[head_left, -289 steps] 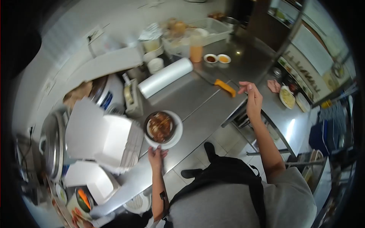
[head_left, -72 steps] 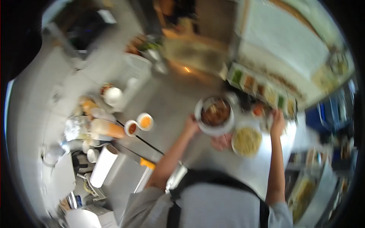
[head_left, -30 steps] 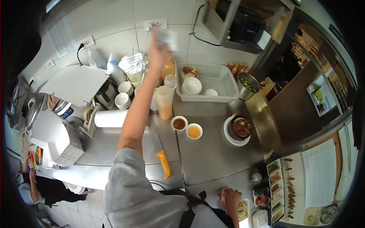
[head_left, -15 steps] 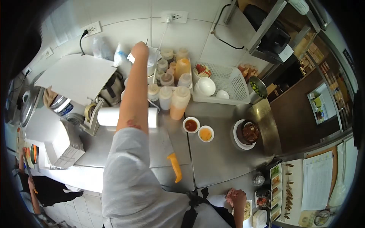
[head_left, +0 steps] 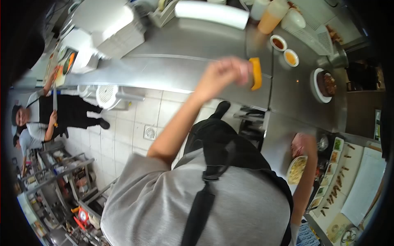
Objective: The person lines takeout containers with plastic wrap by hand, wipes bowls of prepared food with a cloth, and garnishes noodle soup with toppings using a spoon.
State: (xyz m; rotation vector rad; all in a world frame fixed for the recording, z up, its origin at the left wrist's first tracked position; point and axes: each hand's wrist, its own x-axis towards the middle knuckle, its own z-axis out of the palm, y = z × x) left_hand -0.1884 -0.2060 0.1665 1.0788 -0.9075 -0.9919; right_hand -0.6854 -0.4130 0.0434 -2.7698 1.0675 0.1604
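My left hand (head_left: 227, 74) is over the front edge of the steel counter, smeared by motion with its fingers bent. Right beside its fingertips is the yellow handle (head_left: 256, 74) of a knife; whether they touch, I cannot tell. The blade hardly shows. At the right, my right hand (head_left: 308, 144) is closed against a pinkish piece (head_left: 298, 144) that I cannot identify. Just below it sits a pale dish (head_left: 297, 170) of yellowish shredded food.
Sauce cups, one red-brown (head_left: 278, 43) and one orange (head_left: 291, 58), stand near a plated dark round item (head_left: 327, 84). A white roll (head_left: 211, 14) and an orange squeeze bottle (head_left: 273, 17) lie behind. A co-worker (head_left: 45, 112) at far left holds a long knife.
The view has swung down and left. My left hand has come back from the wall, beyond the bottles, to beside the yellow handle. My right hand stays by the pinkish piece and dish.
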